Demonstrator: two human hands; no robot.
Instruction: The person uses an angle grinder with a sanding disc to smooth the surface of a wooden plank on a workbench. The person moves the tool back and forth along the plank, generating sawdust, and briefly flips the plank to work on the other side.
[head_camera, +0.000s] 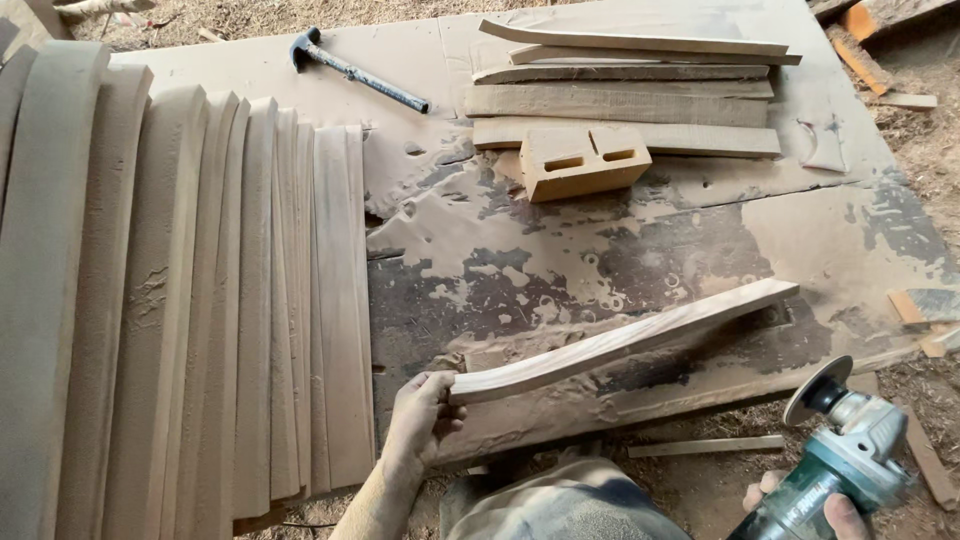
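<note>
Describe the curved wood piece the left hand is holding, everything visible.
The curved wood piece is a long, narrow slat of pale, dusty timber with a gentle bow along its length. It lies across the worn, sawdust-covered table, running from lower left up to the right. The left hand grips its near end; the far end looks slightly raised off the board. Its top face looks smooth and its end is cut square. The grinder in the right hand is clear of it.

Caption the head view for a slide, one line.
Left hand holds one end of a curved wooden slat on the dusty workbench; right hand holds an angle grinder off the bench's near edge.
</note>
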